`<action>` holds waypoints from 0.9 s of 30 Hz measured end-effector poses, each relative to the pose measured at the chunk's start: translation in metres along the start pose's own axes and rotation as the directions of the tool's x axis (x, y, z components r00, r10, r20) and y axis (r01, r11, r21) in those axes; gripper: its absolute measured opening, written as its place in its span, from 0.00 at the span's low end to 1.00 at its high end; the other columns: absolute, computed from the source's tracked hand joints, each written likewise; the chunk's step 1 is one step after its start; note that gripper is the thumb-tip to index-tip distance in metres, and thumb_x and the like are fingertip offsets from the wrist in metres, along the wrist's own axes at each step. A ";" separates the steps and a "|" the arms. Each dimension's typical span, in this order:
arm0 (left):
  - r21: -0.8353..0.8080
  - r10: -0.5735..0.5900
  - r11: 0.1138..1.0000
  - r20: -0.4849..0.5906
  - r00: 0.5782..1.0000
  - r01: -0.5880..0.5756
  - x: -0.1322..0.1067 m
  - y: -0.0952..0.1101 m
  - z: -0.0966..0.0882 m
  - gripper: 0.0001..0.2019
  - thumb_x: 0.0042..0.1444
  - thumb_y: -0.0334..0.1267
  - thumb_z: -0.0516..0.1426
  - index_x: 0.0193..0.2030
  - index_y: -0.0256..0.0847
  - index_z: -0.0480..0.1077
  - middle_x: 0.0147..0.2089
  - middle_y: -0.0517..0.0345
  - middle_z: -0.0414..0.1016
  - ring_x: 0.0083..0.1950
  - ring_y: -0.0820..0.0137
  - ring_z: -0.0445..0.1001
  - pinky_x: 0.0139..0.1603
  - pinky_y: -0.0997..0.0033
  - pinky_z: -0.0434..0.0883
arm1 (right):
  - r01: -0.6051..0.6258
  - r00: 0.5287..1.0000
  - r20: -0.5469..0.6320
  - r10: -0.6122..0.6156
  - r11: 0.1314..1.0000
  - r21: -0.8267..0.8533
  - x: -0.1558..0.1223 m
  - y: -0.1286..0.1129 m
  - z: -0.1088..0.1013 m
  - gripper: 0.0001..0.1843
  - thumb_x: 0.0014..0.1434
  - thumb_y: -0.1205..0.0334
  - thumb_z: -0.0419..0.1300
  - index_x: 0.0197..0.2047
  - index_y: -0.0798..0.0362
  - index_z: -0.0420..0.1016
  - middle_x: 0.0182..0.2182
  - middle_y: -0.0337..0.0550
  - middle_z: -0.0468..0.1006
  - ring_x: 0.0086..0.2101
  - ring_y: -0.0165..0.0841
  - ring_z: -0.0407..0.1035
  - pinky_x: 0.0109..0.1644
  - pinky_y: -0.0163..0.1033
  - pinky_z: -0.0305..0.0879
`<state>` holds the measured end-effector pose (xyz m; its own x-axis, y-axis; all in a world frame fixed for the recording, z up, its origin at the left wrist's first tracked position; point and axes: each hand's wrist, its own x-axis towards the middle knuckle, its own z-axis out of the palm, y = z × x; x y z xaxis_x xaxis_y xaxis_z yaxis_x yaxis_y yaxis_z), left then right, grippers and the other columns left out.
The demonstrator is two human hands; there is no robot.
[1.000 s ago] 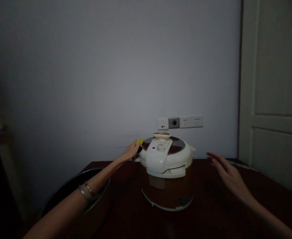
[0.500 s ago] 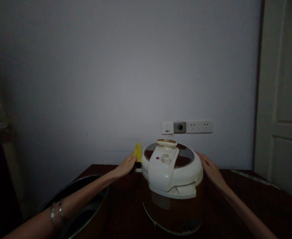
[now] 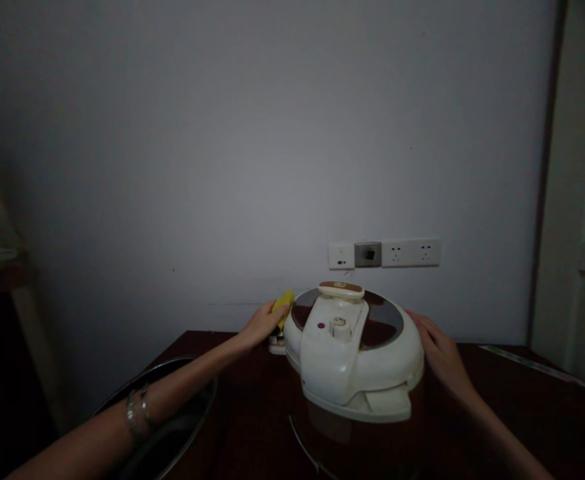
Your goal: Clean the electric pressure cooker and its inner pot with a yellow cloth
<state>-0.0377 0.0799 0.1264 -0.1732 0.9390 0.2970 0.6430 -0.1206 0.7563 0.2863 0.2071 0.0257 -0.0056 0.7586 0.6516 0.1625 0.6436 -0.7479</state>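
Rounded electric cooker, glossy white plastic lid (image 3: 327, 363) with brown panels over a dark brown body (image 3: 352, 437), stands upright on the dark reddish-brown desk (image 3: 247, 393), in front of the pale wall (image 3: 252, 167). Hands well apart, one either side of the lid. Left hand (image 3: 261, 325) is closed on a bright yellow soft-looking pad (image 3: 284, 300), cloth or sponge unclear, up against the lid's left edge, just above a small white side bracket (image 3: 276, 345). Right hand (image 3: 441, 353) lies along the lid's right edge; fingertips partly hidden, can't tell if gripping or only steadying. Progress: lid already seated on the body, can't tell if latched; both hands in place at the cooker, so work looks under way, not finished. How much of the surface is covered and how much remains doesn't show; far side and lower body mostly hidden or too dark. Large dark round pot with thin metal rim (image 3: 211, 407) sits uncovered beneath the left forearm, apart from the cooker.
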 end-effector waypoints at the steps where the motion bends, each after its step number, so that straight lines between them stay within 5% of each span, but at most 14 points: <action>1: -0.039 -0.014 0.999 -0.009 1.000 0.014 0.003 -0.004 -0.001 0.18 0.54 0.49 0.48 0.39 0.36 0.68 0.34 0.52 0.74 0.32 0.68 0.69 0.31 0.70 0.66 | -0.003 1.000 0.003 0.003 1.000 -0.005 0.000 -0.001 0.000 0.22 0.58 0.48 0.49 0.44 0.52 0.75 0.48 0.50 0.75 0.50 0.41 0.66 0.60 0.49 0.55; 5: -0.050 0.043 0.998 -0.022 0.999 -0.044 -0.011 -0.014 -0.014 0.15 0.53 0.45 0.50 0.41 0.36 0.67 0.38 0.52 0.74 0.36 0.67 0.70 0.36 0.69 0.67 | 0.013 1.000 0.004 -0.013 1.000 -0.029 -0.001 -0.003 0.000 0.22 0.58 0.48 0.49 0.44 0.51 0.75 0.48 0.49 0.75 0.49 0.41 0.66 0.59 0.48 0.56; 13: 0.217 0.133 0.966 0.053 0.990 -0.141 -0.085 -0.002 -0.027 0.21 0.58 0.41 0.48 0.59 0.44 0.61 0.51 0.50 0.72 0.46 0.65 0.71 0.49 0.64 0.66 | 0.011 1.000 -0.026 -0.011 1.000 -0.017 -0.003 0.000 0.002 0.22 0.58 0.49 0.49 0.46 0.50 0.75 0.48 0.48 0.75 0.49 0.40 0.66 0.59 0.46 0.56; 21: 0.179 0.213 0.956 0.122 0.969 -0.233 -0.038 -0.008 -0.031 0.19 0.60 0.40 0.46 0.56 0.41 0.63 0.49 0.51 0.73 0.47 0.65 0.71 0.51 0.63 0.66 | 0.022 1.000 -0.019 -0.022 0.999 -0.030 -0.001 0.000 0.001 0.22 0.58 0.48 0.49 0.45 0.51 0.76 0.47 0.48 0.75 0.49 0.41 0.67 0.58 0.48 0.57; 27: 0.226 0.202 0.946 0.155 0.967 -0.234 -0.066 0.003 -0.034 0.16 0.60 0.40 0.46 0.52 0.43 0.67 0.39 0.55 0.75 0.36 0.68 0.70 0.41 0.68 0.67 | 0.028 0.999 -0.036 -0.029 0.999 -0.032 -0.002 -0.001 0.002 0.21 0.57 0.49 0.49 0.45 0.50 0.76 0.47 0.48 0.76 0.49 0.42 0.67 0.58 0.48 0.58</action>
<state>-0.0496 0.0066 0.1287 0.0783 0.9335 0.3500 0.8170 -0.2613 0.5141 0.2844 0.2055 0.0250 0.0252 0.7355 0.6771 0.1933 0.6609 -0.7251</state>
